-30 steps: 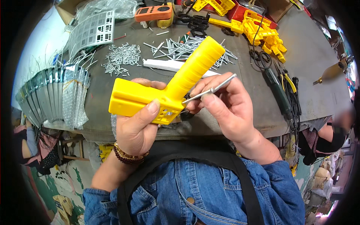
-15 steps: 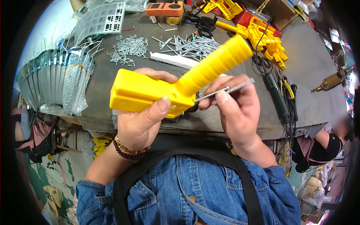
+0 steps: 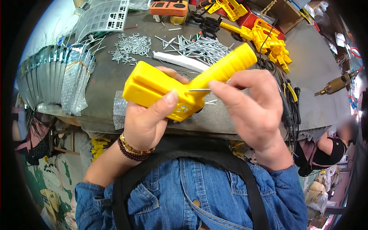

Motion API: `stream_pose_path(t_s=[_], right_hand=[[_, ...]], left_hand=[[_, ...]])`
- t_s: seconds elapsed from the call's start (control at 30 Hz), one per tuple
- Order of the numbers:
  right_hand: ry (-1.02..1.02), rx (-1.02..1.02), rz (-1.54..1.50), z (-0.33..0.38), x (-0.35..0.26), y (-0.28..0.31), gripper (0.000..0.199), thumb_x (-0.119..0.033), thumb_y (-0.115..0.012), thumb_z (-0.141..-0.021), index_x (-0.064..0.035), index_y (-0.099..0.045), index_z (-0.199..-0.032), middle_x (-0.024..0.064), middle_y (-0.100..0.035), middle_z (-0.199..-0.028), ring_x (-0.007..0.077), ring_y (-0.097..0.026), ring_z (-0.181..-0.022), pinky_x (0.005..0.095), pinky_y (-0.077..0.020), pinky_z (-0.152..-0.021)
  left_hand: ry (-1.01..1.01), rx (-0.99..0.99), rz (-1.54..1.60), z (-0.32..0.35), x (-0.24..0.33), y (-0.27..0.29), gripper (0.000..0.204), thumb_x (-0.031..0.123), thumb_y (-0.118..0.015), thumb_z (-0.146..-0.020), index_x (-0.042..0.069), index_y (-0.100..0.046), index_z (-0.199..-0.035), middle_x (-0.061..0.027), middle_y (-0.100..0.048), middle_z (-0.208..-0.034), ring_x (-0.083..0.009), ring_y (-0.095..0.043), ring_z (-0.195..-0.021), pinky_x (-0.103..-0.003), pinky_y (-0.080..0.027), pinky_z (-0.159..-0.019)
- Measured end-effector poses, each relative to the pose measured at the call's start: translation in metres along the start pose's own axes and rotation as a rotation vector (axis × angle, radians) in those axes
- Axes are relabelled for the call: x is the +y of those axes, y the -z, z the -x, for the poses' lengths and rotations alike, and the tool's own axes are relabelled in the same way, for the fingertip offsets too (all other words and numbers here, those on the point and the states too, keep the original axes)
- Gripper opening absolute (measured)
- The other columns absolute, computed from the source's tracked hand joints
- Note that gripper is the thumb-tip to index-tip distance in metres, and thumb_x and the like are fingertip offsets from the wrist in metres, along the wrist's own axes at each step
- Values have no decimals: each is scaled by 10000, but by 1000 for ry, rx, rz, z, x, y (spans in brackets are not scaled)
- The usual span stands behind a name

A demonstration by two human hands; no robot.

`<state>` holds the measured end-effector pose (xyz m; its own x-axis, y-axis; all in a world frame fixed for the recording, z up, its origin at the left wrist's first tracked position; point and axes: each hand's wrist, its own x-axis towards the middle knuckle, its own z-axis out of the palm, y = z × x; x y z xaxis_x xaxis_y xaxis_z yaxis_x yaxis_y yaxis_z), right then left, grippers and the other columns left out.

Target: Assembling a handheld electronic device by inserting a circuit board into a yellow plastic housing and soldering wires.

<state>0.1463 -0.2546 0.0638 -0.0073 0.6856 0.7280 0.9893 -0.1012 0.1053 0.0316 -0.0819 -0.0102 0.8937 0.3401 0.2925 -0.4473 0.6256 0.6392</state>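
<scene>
A yellow plastic casing (image 3: pixel 147 90), boxy at one end with a ribbed handle (image 3: pixel 232 63) slanting up to the right, is held above the table. My left hand (image 3: pixel 145 120) is wrapped round the boxy part, thumb on the near side and fingers behind. Between the thumb and forefinger of my right hand (image 3: pixel 257 105) is a long thin metal screw (image 3: pixel 199 90). Its far end meets the casing close to the base of the handle; how deep it sits I cannot tell. Small holes show on the casing's lower face.
Short screws (image 3: pixel 132 48) lie in a heap beyond the casing, with long screws (image 3: pixel 203 48) beside them and a white strip (image 3: pixel 180 61) in front. At right are an electric screwdriver (image 3: pixel 285 105), pliers (image 3: pixel 293 90) and a brass-coloured power tool (image 3: pixel 333 86). Yellow parts (image 3: pixel 268 40) and wrapped panels (image 3: pixel 76 82) flank these.
The casing has shifted slightly right and tilted. My right hand has moved up and right; the screw now lies nearly level, its end higher on the casing by the handle's base.
</scene>
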Motion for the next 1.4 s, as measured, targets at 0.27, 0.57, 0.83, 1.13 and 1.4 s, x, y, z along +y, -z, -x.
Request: stream_pose_path(t_s=[0.27,0.57,0.83,1.13,1.4], right_hand=[[35,-82,31,-14,-3,13,319,-110,-710,-554,-130,-757,-869,-17,-572,-840,226,-562,-833,362,-408,-754],[124,97,92,-11,10,5,112,-223,-630,-617,-113,-628,-641,-20,-545,-767,182,-554,-816,372,-432,-809],[-5,300,-19,-15,1,-14,179,-223,-615,-718,-74,-660,-806,25,-546,-740,187,-568,-783,391,-469,-887],[-36,-322,257,22,39,65,406,-126,-712,-666,-95,-717,-1071,39,-693,-994,236,-629,-891,392,-470,-841],[-276,-322,2,68,32,19,361,-95,-695,-740,-120,-702,-1100,19,-673,-1010,224,-620,-951,366,-447,-865]], left_hand=[[34,-36,-189,-1,7,-6,391,66,-671,-902,43,-517,-1260,-92,-625,-1165,-179,-596,-1092,-359,-465,-976],[108,-86,-342,-8,10,-11,466,63,-660,-850,23,-486,-1280,-133,-587,-1191,-211,-563,-1114,-381,-429,-1006],[109,-102,-280,-16,8,-7,458,156,-602,-943,-18,-431,-1331,-158,-541,-1275,-236,-544,-1177,-406,-418,-1034],[92,-573,-1202,-50,15,-1,1056,434,-887,-647,-28,-371,-1443,-184,-497,-1369,-330,-442,-1325,-425,-358,-1103],[58,-543,-1609,-38,-8,19,617,283,-842,-666,45,-590,-1176,-142,-622,-1152,-344,-589,-1085,-428,-448,-944]])
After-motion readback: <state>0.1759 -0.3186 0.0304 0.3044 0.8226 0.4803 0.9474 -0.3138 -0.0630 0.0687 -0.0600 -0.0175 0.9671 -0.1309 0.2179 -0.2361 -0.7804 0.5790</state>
